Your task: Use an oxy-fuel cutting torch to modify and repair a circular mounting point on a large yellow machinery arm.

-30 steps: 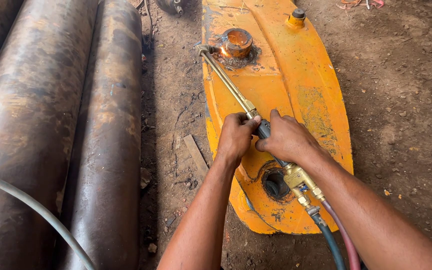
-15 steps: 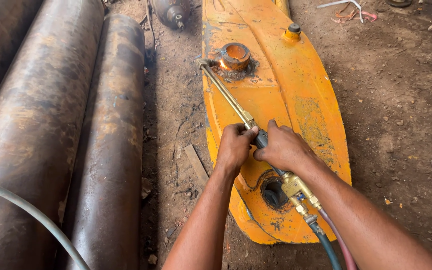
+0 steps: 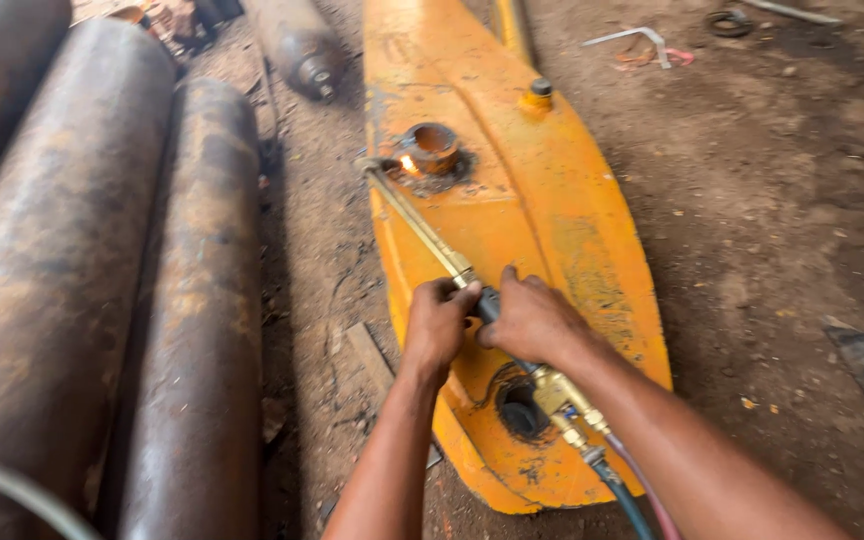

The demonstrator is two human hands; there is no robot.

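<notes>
A long orange metal tank (image 3: 552, 230) lies on the dirt floor. Both hands grip a brass cutting torch (image 3: 422, 225) over it. My left hand (image 3: 439, 322) is shut on the torch's tube, and my right hand (image 3: 532, 320) is shut on its handle just behind. The torch tip burns with a small flame (image 3: 409, 163) at the rusty round collar (image 3: 432, 148) on the tank's top. Two hoses, one green (image 3: 624, 500) and one pink, trail from the handle toward me. A dark round hole (image 3: 522, 408) sits in the tank beneath my right wrist.
Large rusty pipes (image 3: 82, 300) lie side by side on the left. A grey gas cylinder (image 3: 297, 45) lies at the top, left of the tank. A small cap (image 3: 540, 92) sticks up from the tank. Scrap bits (image 3: 642, 40) litter the dirt on the right.
The view has tilted, so the tank and hands sit lower in frame. Both hands keep the same grip on the torch, and its tip stays at the collar.
</notes>
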